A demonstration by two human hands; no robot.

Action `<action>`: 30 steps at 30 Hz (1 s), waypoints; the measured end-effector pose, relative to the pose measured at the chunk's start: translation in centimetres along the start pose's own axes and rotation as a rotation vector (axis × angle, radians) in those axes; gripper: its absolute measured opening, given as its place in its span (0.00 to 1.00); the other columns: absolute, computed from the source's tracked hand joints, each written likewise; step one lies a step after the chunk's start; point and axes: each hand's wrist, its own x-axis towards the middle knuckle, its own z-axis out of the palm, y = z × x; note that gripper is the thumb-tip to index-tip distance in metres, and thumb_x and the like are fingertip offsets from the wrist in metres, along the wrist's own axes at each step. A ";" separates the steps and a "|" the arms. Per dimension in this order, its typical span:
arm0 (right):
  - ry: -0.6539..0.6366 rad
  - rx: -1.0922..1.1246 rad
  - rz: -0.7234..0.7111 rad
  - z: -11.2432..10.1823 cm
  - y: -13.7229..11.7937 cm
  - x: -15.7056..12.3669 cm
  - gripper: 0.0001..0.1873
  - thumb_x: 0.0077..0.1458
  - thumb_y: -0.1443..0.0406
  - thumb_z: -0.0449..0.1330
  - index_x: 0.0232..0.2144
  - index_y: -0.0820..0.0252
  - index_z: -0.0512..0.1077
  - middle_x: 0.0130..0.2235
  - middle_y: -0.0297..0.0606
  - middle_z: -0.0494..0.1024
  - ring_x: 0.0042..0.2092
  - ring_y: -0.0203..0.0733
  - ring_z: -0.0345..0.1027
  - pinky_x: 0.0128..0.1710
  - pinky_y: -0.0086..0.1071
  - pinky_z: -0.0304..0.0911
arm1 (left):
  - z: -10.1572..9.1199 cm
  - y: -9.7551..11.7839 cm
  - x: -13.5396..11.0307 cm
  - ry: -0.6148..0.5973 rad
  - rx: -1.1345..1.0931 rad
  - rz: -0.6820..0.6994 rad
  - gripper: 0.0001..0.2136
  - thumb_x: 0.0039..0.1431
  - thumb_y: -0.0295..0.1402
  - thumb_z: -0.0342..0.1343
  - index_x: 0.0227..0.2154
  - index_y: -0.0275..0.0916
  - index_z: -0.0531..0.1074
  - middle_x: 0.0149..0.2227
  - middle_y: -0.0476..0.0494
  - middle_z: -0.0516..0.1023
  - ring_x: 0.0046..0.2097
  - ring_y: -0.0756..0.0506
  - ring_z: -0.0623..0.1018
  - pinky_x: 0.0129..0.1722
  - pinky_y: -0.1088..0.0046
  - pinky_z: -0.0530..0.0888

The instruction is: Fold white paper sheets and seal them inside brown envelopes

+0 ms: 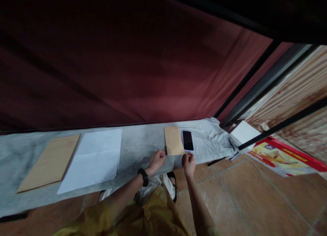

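A small brown paper piece point(174, 140), like an envelope or notepad, lies flat on the grey cloth-covered surface point(140, 140). My left hand point(156, 161), with a dark band at the wrist, is at its lower left corner, fingers curled in a pinch. By the lower right corner, my right hand point(189, 165) is closed too, thumb and fingers together. Whether either hand grips the paper's edge or a small item cannot be made out. Just right of the paper lies a phone point(188, 140) with a dark screen, close above my right fingertips.
Large white paper sheets point(93, 161) and a large brown envelope-like sheet point(51, 162) lie to the left. A dark red curtain point(127, 76) hangs behind the narrow surface. At right are dark metal bars point(251, 72) and a red and yellow box point(286, 156) on the tiled floor point(242, 195).
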 end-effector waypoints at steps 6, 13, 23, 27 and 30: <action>-0.194 0.080 -0.274 2.0 0.7 -5.2 0.21 0.67 0.53 0.44 0.46 0.57 0.71 0.43 0.43 0.79 0.45 0.45 0.74 0.46 0.34 0.66 | -7.3 -7.1 -5.4 0.201 0.167 0.320 0.12 0.60 0.27 0.51 0.45 0.41 0.73 0.48 0.42 0.79 0.51 0.45 0.78 0.55 0.65 0.73; -0.353 -0.067 -0.767 8.2 -2.3 -10.3 0.23 0.67 0.62 0.45 0.59 0.61 0.68 0.61 0.51 0.70 0.64 0.48 0.61 0.62 0.47 0.59 | -16.8 -16.1 -11.2 0.612 0.702 0.400 0.24 0.66 0.40 0.49 0.62 0.33 0.64 0.66 0.26 0.63 0.68 0.32 0.61 0.63 0.48 0.64; -0.300 -0.510 -0.846 10.9 -2.7 -12.9 0.27 0.68 0.62 0.46 0.66 0.58 0.61 0.69 0.48 0.60 0.70 0.52 0.50 0.67 0.54 0.45 | -21.7 -22.4 -13.0 0.553 1.007 0.261 0.28 0.65 0.43 0.51 0.62 0.29 0.65 0.65 0.22 0.65 0.66 0.30 0.66 0.63 0.50 0.64; -0.271 -0.500 -0.837 10.7 -2.7 -12.9 0.27 0.67 0.62 0.46 0.65 0.58 0.63 0.68 0.48 0.61 0.69 0.52 0.51 0.67 0.54 0.45 | -22.2 -21.7 -13.0 0.495 0.992 0.274 0.25 0.65 0.40 0.53 0.60 0.30 0.68 0.62 0.23 0.69 0.64 0.32 0.69 0.61 0.55 0.67; -0.253 -0.408 -0.811 11.0 -3.2 -12.9 0.25 0.66 0.64 0.48 0.62 0.59 0.67 0.65 0.50 0.66 0.67 0.52 0.56 0.66 0.54 0.48 | -23.2 -21.1 -12.8 0.465 0.967 0.314 0.22 0.65 0.40 0.53 0.58 0.34 0.69 0.59 0.28 0.73 0.60 0.34 0.72 0.58 0.55 0.68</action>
